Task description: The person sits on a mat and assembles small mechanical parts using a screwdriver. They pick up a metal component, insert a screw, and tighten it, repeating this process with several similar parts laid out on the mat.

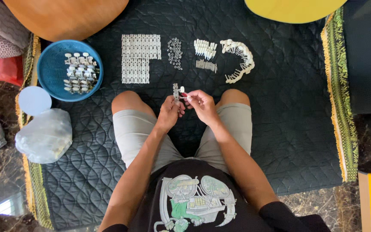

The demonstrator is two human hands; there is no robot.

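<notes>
Dark quilted fabric mat fills most of the view, its far edge hidden under a brown rounded cushion and a yellow one, both cut off at the top. On it sit a round blue plastic basket of assembled metal pieces and flat rows of small white parts too fine to identify. Between the knees, the left hand pinches a narrow silvery metal strip upright, while the right hand closes its fingertips on a tiny red-tipped piece touching that strip, mostly hidden.
</notes>
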